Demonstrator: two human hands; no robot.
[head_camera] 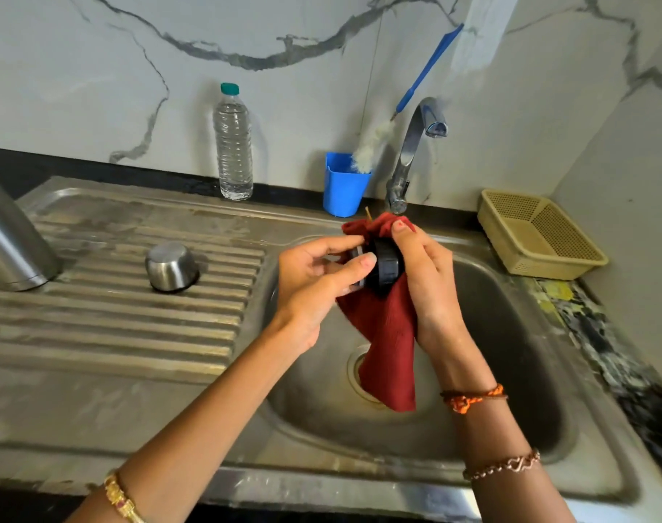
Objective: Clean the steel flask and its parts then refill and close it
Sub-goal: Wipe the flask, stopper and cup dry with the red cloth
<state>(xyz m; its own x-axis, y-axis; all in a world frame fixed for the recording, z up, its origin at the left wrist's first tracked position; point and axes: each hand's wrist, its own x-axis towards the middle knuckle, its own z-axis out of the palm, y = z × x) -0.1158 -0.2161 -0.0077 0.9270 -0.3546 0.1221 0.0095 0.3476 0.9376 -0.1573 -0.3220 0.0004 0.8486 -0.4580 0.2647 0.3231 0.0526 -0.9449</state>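
Both hands meet above the sink basin (510, 334) around a black stopper (388, 266): the left hand (314, 281) pinches its left side, thumb laid across the near face and fingers curled behind, while the right hand (424, 281) grips it through a red cloth (391, 345), thumb pressing the bunched cloth on top. So the stopper sits between the two palms, its ribbed black plastic rim turned toward the camera, a pale ring showing at the left hand's fingertips. That cloth is soft and finely ribbed, wrapped behind the stopper and hanging in a limp point toward the drain. On the ridged steel draining board (114, 315) to the left, an upturned steel cup (171, 266) rests, rounded and brushed, and the steel flask (8, 235) stands at the left edge, a smooth matte cylinder only partly in view. Behind, a clear ribbed plastic water bottle (233, 145) with a green cap stands against the marble wall, near a blue plastic holder (342, 188) with a fluffy white bottle brush (371, 145) on a blue handle, a curved chrome tap (412, 152), and a beige perforated basket (541, 235).
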